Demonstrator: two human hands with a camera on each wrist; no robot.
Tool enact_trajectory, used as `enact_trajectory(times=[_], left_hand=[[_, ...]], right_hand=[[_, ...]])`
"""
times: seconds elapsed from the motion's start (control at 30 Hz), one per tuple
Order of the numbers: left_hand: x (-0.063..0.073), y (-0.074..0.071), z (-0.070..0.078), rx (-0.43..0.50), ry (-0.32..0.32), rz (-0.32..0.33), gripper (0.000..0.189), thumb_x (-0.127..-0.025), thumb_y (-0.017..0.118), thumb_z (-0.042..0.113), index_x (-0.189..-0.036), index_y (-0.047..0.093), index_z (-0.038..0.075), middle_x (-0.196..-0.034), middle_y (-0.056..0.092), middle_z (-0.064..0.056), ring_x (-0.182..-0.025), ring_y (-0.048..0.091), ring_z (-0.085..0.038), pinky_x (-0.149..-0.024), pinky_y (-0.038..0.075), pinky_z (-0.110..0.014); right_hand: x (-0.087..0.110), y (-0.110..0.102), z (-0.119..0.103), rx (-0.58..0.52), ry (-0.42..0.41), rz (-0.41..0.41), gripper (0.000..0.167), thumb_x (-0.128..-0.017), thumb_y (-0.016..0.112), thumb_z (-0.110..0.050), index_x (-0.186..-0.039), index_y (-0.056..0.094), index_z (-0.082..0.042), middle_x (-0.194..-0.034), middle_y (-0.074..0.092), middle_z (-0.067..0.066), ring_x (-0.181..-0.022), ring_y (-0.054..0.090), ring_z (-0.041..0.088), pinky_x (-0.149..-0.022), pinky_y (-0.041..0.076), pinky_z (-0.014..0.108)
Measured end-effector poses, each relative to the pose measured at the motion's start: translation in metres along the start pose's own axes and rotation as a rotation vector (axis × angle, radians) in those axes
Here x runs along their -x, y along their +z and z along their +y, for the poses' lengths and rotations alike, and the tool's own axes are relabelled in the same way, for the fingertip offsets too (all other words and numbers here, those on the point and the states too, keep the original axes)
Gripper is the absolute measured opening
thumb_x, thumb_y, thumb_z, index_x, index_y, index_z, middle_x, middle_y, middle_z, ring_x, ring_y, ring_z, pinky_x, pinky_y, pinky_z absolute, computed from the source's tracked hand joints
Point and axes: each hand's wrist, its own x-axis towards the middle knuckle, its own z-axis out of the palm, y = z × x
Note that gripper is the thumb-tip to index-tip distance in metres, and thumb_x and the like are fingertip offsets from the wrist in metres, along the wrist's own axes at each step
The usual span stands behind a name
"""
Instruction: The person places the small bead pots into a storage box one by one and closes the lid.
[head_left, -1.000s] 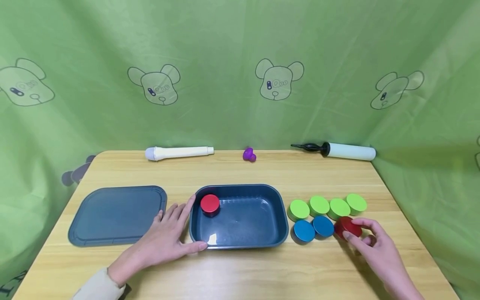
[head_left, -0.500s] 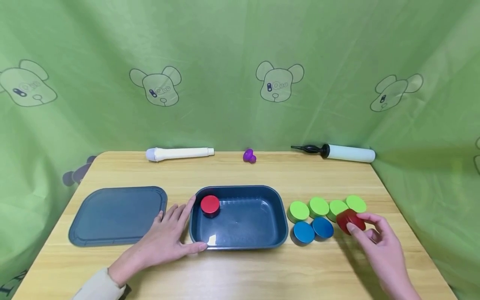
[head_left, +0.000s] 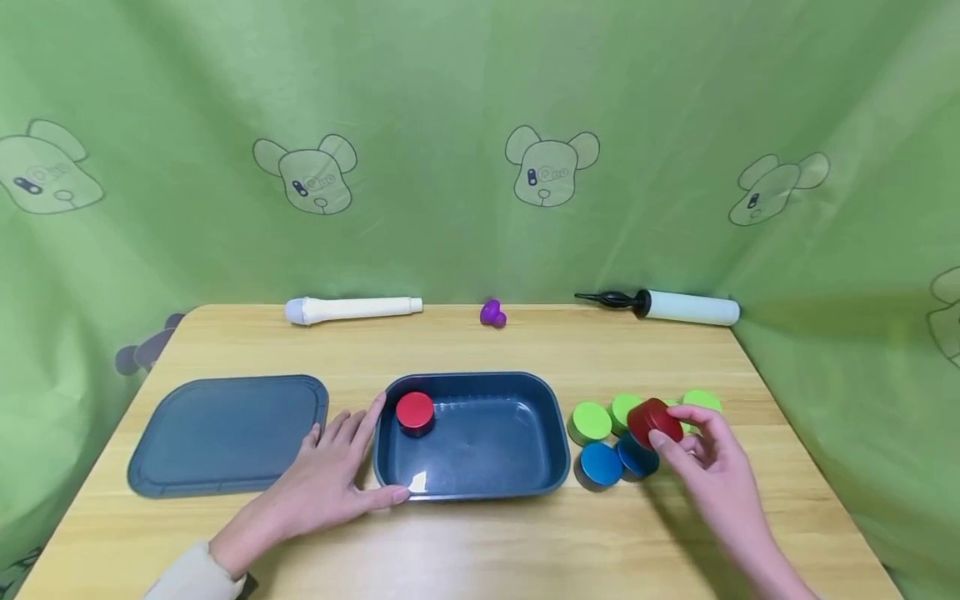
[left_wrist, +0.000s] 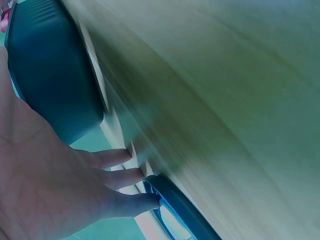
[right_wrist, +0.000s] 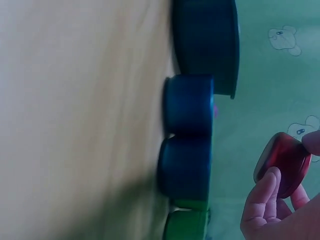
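My right hand [head_left: 708, 467] pinches a red round tin [head_left: 651, 423] between thumb and fingers, holding it tilted over the other tins. In the right wrist view the red tin [right_wrist: 284, 162] is clearly off the table. Below it stand two blue tins [head_left: 599, 465] and several green tins [head_left: 590, 422], some partly hidden. My left hand [head_left: 322, 487] lies spread at the left end of a dark blue plastic box [head_left: 480, 458], thumb and index finger at its rim. Another red tin [head_left: 415, 412] stands inside the box, in the far left corner.
A flat dark blue lid [head_left: 225, 433] lies left of the box, close to my left fingers. Along the table's back edge are a white microphone-shaped stick [head_left: 356, 309], a small purple object [head_left: 492, 313] and a hand pump [head_left: 686, 307]. A green curtain [head_left: 435, 167] hangs behind.
My right hand has lifted the red tin from beside the blue ones and carried it left, over the blue and green tins. The left hand keeps its place at the box.
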Motion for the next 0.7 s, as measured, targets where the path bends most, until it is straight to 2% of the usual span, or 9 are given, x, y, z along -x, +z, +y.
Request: enact_trajectory(times=[0.23, 0.47, 0.7], left_hand=[[0.003, 0.001, -0.001, -0.013, -0.008, 0.001, 0.122, -0.090, 0.061, 0.088, -0.178, 0.005, 0.024, -0.164, 0.045, -0.025, -0.150, 0.041, -0.052, -0.114, 0.025, -0.084], [0.001, 0.000, 0.000, -0.016, -0.005, 0.008, 0.123, -0.089, 0.061, 0.089, -0.178, 0.006, 0.024, -0.163, 0.046, -0.025, -0.150, 0.041, -0.052, -0.114, 0.026, -0.084], [0.000, -0.001, 0.000, -0.012, 0.006, 0.005, 0.123, -0.090, 0.058, 0.090, -0.178, 0.007, 0.022, -0.162, 0.046, -0.027, -0.149, 0.042, -0.052, -0.113, 0.026, -0.084]], right_hand=[[-0.007, 0.025, -0.017, 0.086, -0.053, -0.070, 0.042, -0.105, 0.076, -0.013, -0.142, 0.056, -0.008, -0.090, 0.066, 0.010, -0.071, 0.061, 0.022, -0.057, 0.048, 0.028], [-0.014, 0.051, -0.028, 0.063, -0.075, -0.133, 0.045, -0.102, 0.080, -0.016, -0.140, 0.058, -0.008, -0.096, 0.067, 0.015, -0.071, 0.066, 0.029, -0.061, 0.054, 0.025], [-0.024, 0.074, -0.033, 0.057, -0.078, -0.203, 0.047, -0.100, 0.083, -0.018, -0.140, 0.059, -0.010, -0.093, 0.067, 0.014, -0.073, 0.064, 0.025, -0.064, 0.052, 0.027]])
